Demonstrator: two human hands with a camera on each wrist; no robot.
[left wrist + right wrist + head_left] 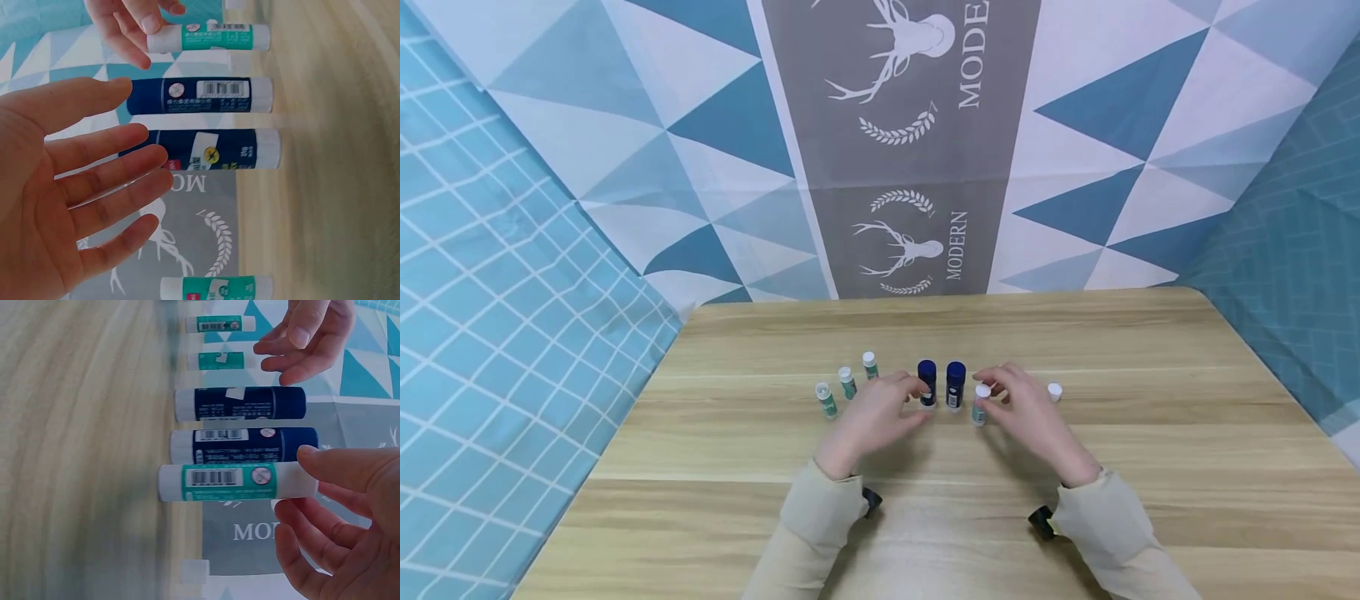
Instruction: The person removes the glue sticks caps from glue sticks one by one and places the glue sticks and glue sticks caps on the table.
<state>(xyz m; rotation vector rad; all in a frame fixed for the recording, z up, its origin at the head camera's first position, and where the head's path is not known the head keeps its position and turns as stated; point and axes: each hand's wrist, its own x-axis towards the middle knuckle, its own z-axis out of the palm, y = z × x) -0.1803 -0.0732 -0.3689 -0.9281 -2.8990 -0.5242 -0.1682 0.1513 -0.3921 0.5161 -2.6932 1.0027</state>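
Green stick [215, 482] is upright, its cap [296, 479] pinched in the right hand [1024, 414], likely to steady it; the left hand [880, 412], fingers spread, holds nothing beside two blue sticks [955, 387].

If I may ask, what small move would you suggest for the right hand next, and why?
I'd probably have the right hand release the white-capped green plastic tube: it stands upright, seemingly resting on the pale wood-grain table, beside the nearest dark-blue plastic tube.
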